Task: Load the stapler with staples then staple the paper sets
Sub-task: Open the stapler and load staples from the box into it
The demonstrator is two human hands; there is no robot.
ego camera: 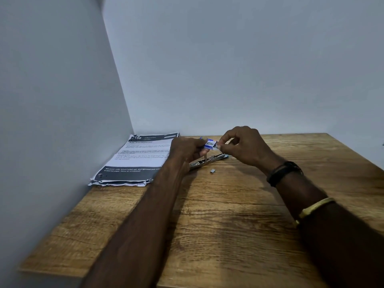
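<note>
My left hand [187, 149] holds a small blue and white staple box [209, 144] above the table. My right hand [242, 145] pinches at the box's open right end with thumb and forefinger. Just below the box the metal stapler [207, 160] lies opened out flat on the wooden table [228, 215], partly hidden by my left hand. A small grey strip of staples [212, 171] lies loose on the table in front of the stapler. A stack of printed paper sets [135, 161] lies at the far left, against the wall.
White walls close the table in at the left and at the back. The table's right edge runs diagonally at the far right. My right wrist wears a black band and a gold bangle.
</note>
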